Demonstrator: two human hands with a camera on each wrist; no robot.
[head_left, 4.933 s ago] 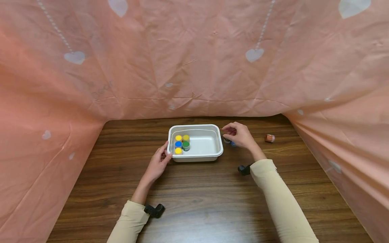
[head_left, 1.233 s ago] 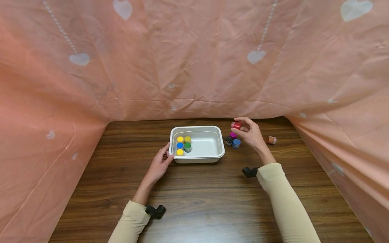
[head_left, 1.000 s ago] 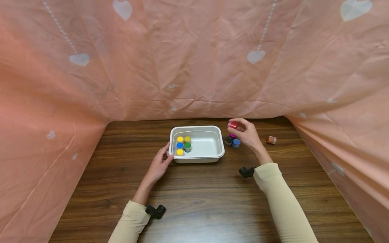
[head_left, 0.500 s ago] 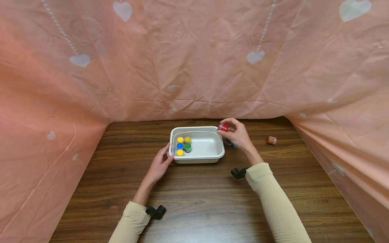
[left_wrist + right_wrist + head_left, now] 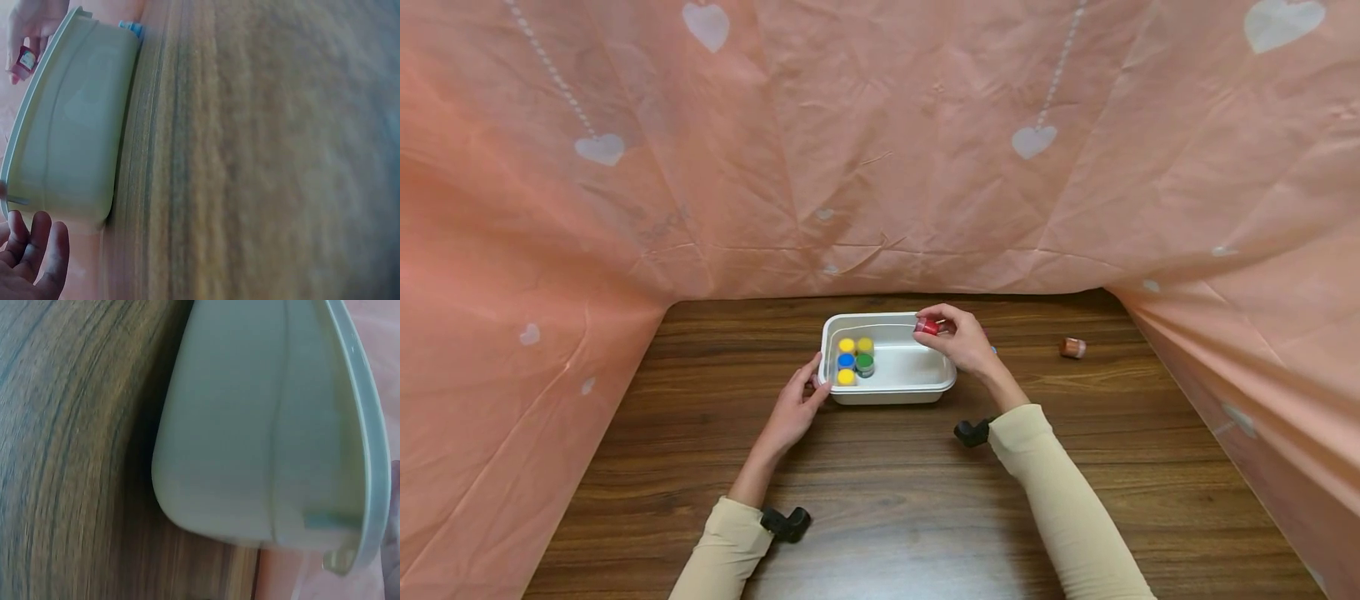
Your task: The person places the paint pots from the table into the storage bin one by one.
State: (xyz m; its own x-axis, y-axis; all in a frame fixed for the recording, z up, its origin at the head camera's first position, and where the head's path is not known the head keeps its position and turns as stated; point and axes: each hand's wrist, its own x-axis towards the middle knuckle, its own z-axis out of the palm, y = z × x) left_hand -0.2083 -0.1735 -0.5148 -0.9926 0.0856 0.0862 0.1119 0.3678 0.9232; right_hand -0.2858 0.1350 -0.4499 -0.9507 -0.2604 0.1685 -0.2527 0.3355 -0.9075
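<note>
A white plastic tub [image 5: 891, 399] stands on the wooden table, several small paint jars [image 5: 846, 361] with yellow, blue and green lids grouped at its left end. My left hand [image 5: 791, 404] grips the tub's near left corner; in the left wrist view its fingers [image 5: 39, 240] lie close to the outer wall just under the rim. Between thumb and fingertips, my right hand [image 5: 964, 340] pinches a small red paint jar [image 5: 928, 327], tilted on its side over the tub's right half. The left wrist view shows this red jar [image 5: 25, 59] above the rim level.
An orange-brown jar [image 5: 1072, 347] lies on its side on the table to the right. Just right of the tub, other jars are mostly hidden behind my right hand; a blue bit [image 5: 131, 27] shows there in the left wrist view. A pink curtain [image 5: 880, 167] encloses the table.
My right hand has lifted the red jar from beside the tub and carried it left over the tub, covering the jars on the right. The left hand stays at the tub's corner.
</note>
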